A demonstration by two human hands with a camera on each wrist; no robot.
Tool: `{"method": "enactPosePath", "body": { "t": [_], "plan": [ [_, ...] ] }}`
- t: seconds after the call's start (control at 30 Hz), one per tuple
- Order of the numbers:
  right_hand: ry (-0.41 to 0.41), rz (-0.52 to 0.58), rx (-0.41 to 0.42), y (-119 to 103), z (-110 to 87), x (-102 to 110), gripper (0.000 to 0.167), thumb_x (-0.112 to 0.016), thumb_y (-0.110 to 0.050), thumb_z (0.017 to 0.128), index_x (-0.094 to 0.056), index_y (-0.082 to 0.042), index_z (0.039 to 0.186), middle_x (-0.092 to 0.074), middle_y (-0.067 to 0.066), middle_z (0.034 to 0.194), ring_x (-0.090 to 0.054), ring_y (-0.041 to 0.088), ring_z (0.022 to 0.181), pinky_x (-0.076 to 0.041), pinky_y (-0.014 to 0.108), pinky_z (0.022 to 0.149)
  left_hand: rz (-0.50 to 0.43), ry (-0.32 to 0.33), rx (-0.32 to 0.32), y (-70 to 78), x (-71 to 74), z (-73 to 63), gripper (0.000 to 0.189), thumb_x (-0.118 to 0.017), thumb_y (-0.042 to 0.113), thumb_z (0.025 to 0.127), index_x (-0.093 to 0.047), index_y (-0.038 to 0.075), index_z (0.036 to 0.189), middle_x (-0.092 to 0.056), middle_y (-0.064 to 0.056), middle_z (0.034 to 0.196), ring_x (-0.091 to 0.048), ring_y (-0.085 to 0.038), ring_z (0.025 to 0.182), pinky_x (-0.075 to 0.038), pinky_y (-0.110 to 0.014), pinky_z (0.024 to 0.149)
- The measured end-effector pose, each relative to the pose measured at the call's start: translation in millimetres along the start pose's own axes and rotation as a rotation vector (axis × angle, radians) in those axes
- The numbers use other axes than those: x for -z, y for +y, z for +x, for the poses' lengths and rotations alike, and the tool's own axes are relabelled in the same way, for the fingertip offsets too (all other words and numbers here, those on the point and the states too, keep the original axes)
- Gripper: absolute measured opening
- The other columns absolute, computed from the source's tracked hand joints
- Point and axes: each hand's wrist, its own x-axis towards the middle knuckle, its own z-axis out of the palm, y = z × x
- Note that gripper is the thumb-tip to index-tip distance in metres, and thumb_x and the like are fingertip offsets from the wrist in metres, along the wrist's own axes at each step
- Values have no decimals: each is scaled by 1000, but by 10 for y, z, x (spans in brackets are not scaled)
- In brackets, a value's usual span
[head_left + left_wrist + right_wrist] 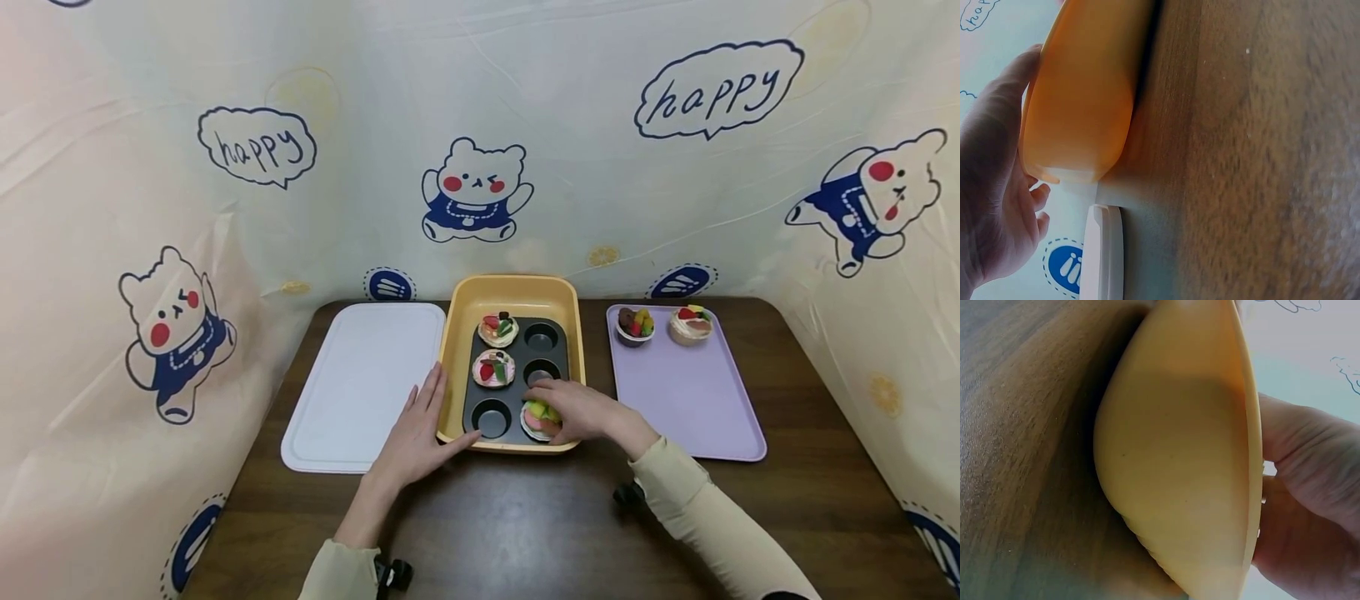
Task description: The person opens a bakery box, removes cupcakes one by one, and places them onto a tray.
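Observation:
A black muffin tin (pixel 510 392) lies inside a yellow tray (pixel 517 287). Two toy cupcakes sit in its left column: one topped with fruit (pixel 498 330) at the back, and a pink one (pixel 493 368) in the middle. At the front right cup my right hand (pixel 581 408) grips a cupcake with yellow and pink topping (pixel 540 419), thumb and fingers around its sides. My left hand (pixel 417 437) rests with extended fingers on the tray's front left corner. In the right wrist view the tray wall (pixel 1179 456) hides what the right hand (pixel 1316 481) holds.
A white board (pixel 363 383) lies left of the yellow tray. On the right, a lilac tray (pixel 682 392) carries a cupcake with brown and fruit topping (pixel 634 326) and a cream-coloured one (pixel 690 326) near its back edge. A printed curtain hangs behind the wooden table (pixel 517 525).

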Motion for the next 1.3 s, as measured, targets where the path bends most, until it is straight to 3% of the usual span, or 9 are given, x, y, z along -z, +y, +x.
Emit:
{"method": "enactPosePath", "body": {
  "t": [0.4, 0.57, 0.67, 0.77, 0.87, 1.13, 1.3],
  "plan": [
    [23, -9, -23, -58, -24, -30, 74, -97, -12, 83, -64, -3, 149, -57, 23, 160, -63, 42, 140, -55, 60, 117, 4, 7, 0, -3, -3, -3, 126, -62, 87, 89, -7, 15, 178, 0, -5, 189, -15, -29, 175, -15, -55, 142],
    [90, -78, 4, -109, -37, -38, 64, -97, -8, 78, -70, -5, 136, -65, 17, 136, -65, 30, 113, -62, 49, 98, -5, 13, -3, 1, -13, 1, 126, -62, 86, 90, -8, 15, 178, -2, -6, 189, -16, -30, 175, -15, -56, 142],
    [125, -116, 21, -120, -50, -42, 58, -98, -7, 77, -72, -8, 129, -61, 10, 118, -57, 22, 99, -56, 41, 84, -9, 10, -4, 9, -11, 1, 126, -62, 86, 90, -9, 14, 178, -3, -6, 189, -16, -30, 175, -14, -56, 142],
    [138, -126, 38, -126, -65, -39, 58, -99, -8, 77, -72, -10, 128, -57, 7, 113, -53, 20, 96, -51, 37, 80, -6, 7, -2, 7, -11, 1, 126, -62, 87, 89, -8, 15, 178, -2, -5, 189, -16, -30, 175, -15, -55, 142],
    [130, -98, 50, -128, -82, -26, 61, -98, -9, 79, -70, -11, 134, -58, 6, 116, -54, 19, 97, -51, 36, 82, -5, 5, -2, -2, -14, 3, 125, -61, 87, 90, -8, 15, 178, -2, -6, 189, -16, -31, 175, -15, -56, 142],
    [154, 123, 43, -136, -122, 38, 66, -87, -4, 90, -61, -9, 150, -61, 12, 142, -60, 19, 103, -53, 31, 83, -5, -3, -6, -11, 2, -2, 125, -61, 86, 91, -5, 16, 178, 0, -5, 189, -14, -30, 175, -14, -55, 142],
    [201, 176, 11, -116, -120, 43, 77, -88, -8, 90, -50, -6, 158, -64, 12, 139, -61, 18, 104, -56, 34, 88, -8, -3, -8, -19, -2, -2, 125, -61, 86, 91, -5, 16, 178, 0, -5, 189, -14, -29, 175, -14, -54, 142]
  ]
}}
